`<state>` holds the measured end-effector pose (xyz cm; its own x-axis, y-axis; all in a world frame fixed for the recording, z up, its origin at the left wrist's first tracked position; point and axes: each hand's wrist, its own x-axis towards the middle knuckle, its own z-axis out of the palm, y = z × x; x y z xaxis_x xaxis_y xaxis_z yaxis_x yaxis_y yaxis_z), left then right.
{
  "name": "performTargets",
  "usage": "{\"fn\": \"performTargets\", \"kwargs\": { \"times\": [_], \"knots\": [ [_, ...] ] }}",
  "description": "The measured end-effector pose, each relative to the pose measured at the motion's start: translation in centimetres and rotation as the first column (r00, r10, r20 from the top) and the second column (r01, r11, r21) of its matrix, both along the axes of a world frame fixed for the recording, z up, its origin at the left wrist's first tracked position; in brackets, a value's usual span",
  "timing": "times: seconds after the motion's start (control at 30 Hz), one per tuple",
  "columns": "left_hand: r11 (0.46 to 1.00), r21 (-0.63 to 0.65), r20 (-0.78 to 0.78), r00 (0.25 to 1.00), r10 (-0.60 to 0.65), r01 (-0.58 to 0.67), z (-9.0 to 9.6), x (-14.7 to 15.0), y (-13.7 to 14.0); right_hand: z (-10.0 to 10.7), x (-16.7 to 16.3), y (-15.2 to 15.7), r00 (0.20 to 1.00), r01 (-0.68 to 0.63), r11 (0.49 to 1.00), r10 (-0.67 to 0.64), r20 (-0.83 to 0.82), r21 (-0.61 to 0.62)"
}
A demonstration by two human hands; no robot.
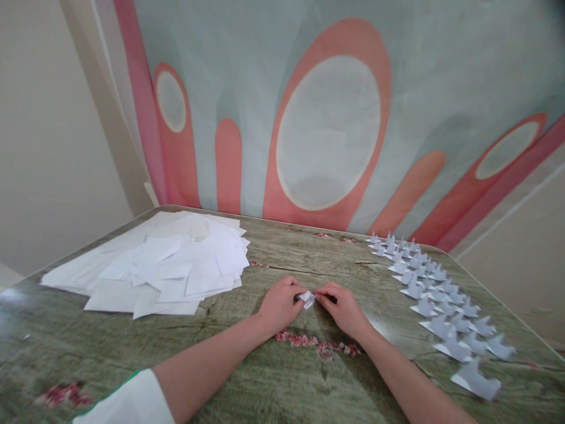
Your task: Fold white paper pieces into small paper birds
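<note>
Between my two hands, over the middle of the table, is a small folded piece of white paper (308, 299). My left hand (282, 303) pinches its left side between thumb and fingers. On the other side, my right hand (339, 306) has thumb and fingertips closed at the paper's right edge. The paper has creased, angled faces; its exact folded shape is too small to make out.
A broad heap of loose white paper sheets (176, 265) covers the table's left side. Rows of folded white paper figures (441, 300) stand along the right edge. The wood-patterned table (247, 383) meets a wall with a pink-and-grey printed covering (410, 76).
</note>
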<state>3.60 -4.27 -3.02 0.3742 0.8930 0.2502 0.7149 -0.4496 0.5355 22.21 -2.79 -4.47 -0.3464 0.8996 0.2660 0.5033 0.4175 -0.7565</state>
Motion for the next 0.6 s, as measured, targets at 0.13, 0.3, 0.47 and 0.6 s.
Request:
{"fn": "performTargets", "kwargs": {
  "times": [0.13,0.3,0.47,0.6],
  "knots": [
    [1.000,-0.016,0.001,1.000,0.016,-0.016,-0.07,0.11,0.12,0.03,-0.08,0.01,1.000,-0.009,1.000,0.009,-0.017,-0.009],
    [0.999,-0.021,0.012,0.999,0.033,-0.033,-0.10,0.21,0.24,-0.19,-0.08,0.17,0.999,-0.012,1.000,0.011,-0.032,-0.015],
    [0.999,-0.023,0.016,0.999,0.038,-0.037,0.01,0.39,0.30,-0.32,-0.06,0.25,1.000,-0.011,1.000,0.011,-0.021,-0.028],
    [0.998,-0.035,0.010,0.999,0.044,-0.043,0.08,0.44,0.31,-0.26,-0.03,0.30,1.000,-0.017,0.999,0.017,-0.018,-0.039]
  ]
}}
